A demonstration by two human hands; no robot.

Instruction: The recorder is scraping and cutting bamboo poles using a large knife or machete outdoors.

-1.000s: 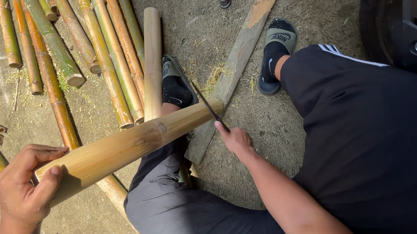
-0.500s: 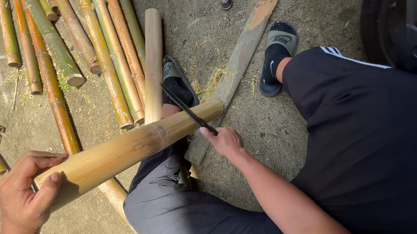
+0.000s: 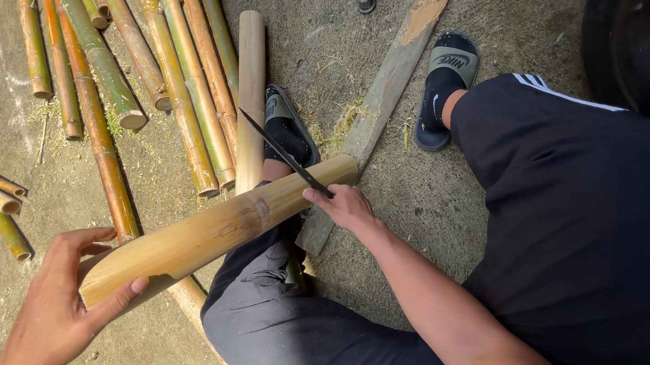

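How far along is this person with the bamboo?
Done: fine shavings lie on the ground by the plank. In hand: the left hand steadies a pale bamboo pole across the knee, while the right hand holds a dark blade against it near its far end. Left: many greenish bamboo poles lie in a row beyond.

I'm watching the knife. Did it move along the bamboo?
Yes. The knife slid left along the bamboo piece, away from its end over the grey plank.
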